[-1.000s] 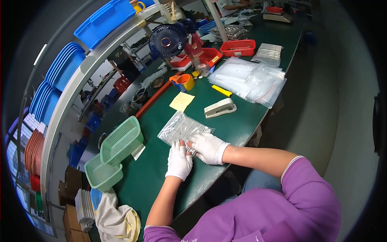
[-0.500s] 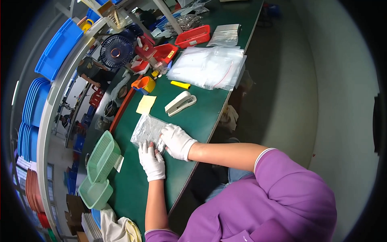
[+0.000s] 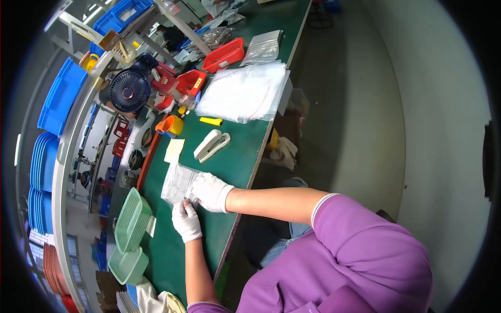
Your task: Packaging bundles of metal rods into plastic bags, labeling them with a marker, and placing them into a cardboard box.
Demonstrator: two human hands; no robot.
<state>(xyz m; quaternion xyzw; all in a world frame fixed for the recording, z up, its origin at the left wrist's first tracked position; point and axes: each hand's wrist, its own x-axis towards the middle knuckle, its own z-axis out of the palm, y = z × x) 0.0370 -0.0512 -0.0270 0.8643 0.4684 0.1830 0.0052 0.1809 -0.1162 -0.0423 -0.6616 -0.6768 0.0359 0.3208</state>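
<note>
Both hands are gloved in white, fingertips bare on the left at least. A flat clear bag (image 3: 178, 182) packed with thin pale strips is laid on the green tabletop (image 3: 232, 169), between the yellow note and the hands. The bag's near edge is met by the left hand (image 3: 187, 221), thumb and fingers curled close together there; whether plastic is pinched between them cannot be told. The bag's right side is covered by the right hand (image 3: 211, 193), back of glove up, fingers bent inward; its fingertips are partly hidden, so a firm grip cannot be confirmed. The hands are set close beside each other.

The far corner of the bag is neared by a yellow paper note (image 3: 174, 150). A white stapler (image 3: 212, 145) is placed beyond the right hand, tilted diagonally. Farther up, a yellow tool (image 3: 211, 121) and an orange-and-yellow holder (image 3: 171, 125) are seen. A stack of clear bags (image 3: 240, 94) is spread near the table's right edge, with a red basket (image 3: 223, 56) and a bundle of pale strips (image 3: 263, 47) placed past it. At left, an upper green basket (image 3: 133, 221) is overlapped with a lower green basket (image 3: 129, 265). A dark fan (image 3: 129, 91) is mounted near the shelf, where blue bins (image 3: 62, 96) are lined up.
</note>
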